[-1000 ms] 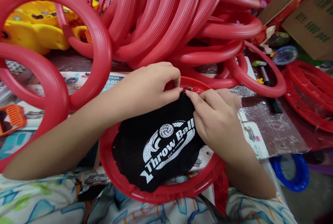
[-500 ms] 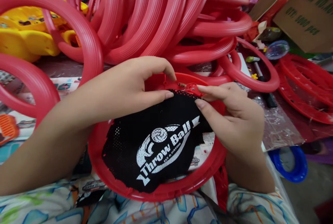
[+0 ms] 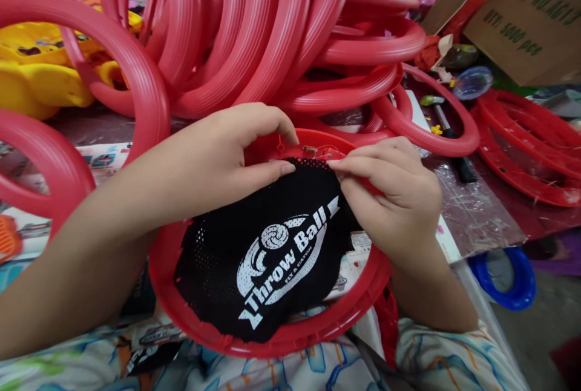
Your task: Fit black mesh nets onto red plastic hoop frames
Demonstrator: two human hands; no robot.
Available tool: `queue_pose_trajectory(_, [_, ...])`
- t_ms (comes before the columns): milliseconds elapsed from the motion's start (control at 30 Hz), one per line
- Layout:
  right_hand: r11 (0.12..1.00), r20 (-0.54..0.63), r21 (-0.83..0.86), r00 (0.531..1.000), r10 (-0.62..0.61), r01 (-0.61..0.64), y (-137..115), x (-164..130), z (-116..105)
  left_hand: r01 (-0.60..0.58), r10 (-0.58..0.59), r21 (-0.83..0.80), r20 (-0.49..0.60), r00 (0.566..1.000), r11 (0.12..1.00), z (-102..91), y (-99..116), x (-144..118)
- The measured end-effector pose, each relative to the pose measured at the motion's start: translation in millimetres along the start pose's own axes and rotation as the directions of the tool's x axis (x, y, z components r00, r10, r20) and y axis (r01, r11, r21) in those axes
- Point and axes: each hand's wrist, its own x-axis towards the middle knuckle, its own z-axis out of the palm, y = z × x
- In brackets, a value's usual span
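Observation:
A red plastic ring [image 3: 318, 333] lies tilted across my lap, its near rim towards me. Black mesh fabric [image 3: 213, 270] with a white "Throw Ball" print spans most of its inside, leaving a gap at the lower right. My left hand [image 3: 245, 143] grips the far rim; its thumb presses on the mesh edge and its fingers curl over the rim. With thumb and forefinger my right hand [image 3: 385, 191] pinches the mesh edge at the far right. Between both hands, a small coil-like metal part [image 3: 310, 149] and a thin wire show on the inner rim.
Many ribbed red tube rings [image 3: 254, 34] are heaped behind the hands. Yellow plastic parts [image 3: 40, 82] sit at the left. A cardboard box [image 3: 526, 22], more flat red rings [image 3: 540, 143] and a black-handled tool [image 3: 465, 168] are at the right. Below hangs a blue ring [image 3: 503, 279].
My right thumb and forefinger have closed together on the mesh edge, moving slightly left. My left hand keeps its hold. The whole view has shifted a little.

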Motion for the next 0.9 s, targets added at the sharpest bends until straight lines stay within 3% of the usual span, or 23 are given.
queue_pose_trajectory(300, [0.999, -0.044, -0.002, 0.998, -0.033, 0.033, 0, 0, 3, -0.017, 0.017, -0.003, 0.005, 1.000, 1.000, 1.5, 1, -1])
queue_pose_trajectory(467, [0.997, -0.066, -0.081, 0.998, 0.010, -0.015, -3, -1, 1, -0.041, 0.041, -0.006, -0.016, 0.999, 0.999, 1.8, 1, -2])
queue_pose_trajectory(667, [0.992, -0.091, -0.097, 0.993, 0.074, -0.083, -4, -2, 0, -0.039, 0.036, 0.112, 0.030, 0.999, 0.993, 4.8, 2, -7])
queue_pose_trajectory(900, [0.998, -0.138, -0.032, 0.989, 0.048, -0.053, -1, -4, 1, -0.151, 0.151, 0.222, 0.017, 0.988, 0.963, 10.0, -5, -9])
